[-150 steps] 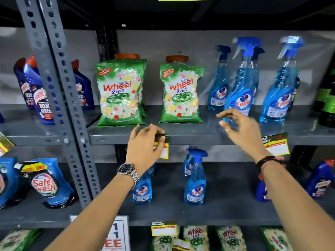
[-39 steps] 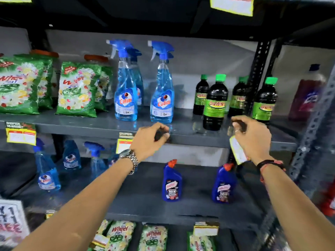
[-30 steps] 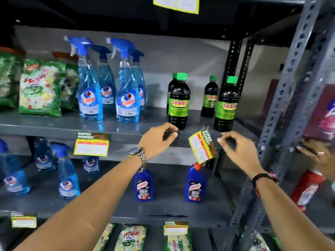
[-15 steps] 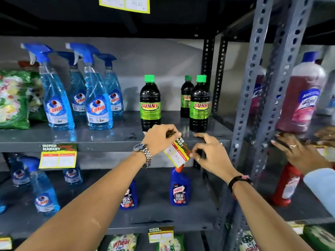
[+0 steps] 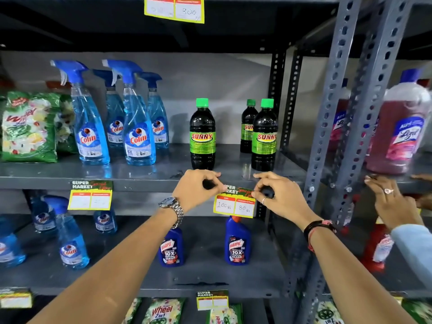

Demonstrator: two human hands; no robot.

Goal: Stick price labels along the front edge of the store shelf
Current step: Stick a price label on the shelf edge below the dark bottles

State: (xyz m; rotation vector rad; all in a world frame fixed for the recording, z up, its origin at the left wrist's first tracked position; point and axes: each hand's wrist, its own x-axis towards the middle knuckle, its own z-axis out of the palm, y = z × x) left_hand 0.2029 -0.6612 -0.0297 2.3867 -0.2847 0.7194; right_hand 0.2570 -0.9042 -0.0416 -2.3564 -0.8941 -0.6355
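Both hands pinch one price label against the front edge of the grey shelf (image 5: 145, 181).

Shelf carries blue Colin spray bottles (image 5: 138, 127) left and dark Sunny bottles (image 5: 202, 136) just behind the hands; perforated upright post (image 5: 327, 113) stands right of them. Another person's hand (image 5: 395, 204) rests on the next bay. Left hand (image 5: 196, 191) closed on the label's top left corner, right hand (image 5: 280, 197) closed on its top right. Price label (image 5: 234, 205) hangs level below the edge, reading 100 and 80. Second label (image 5: 90, 195) already stuck further left.
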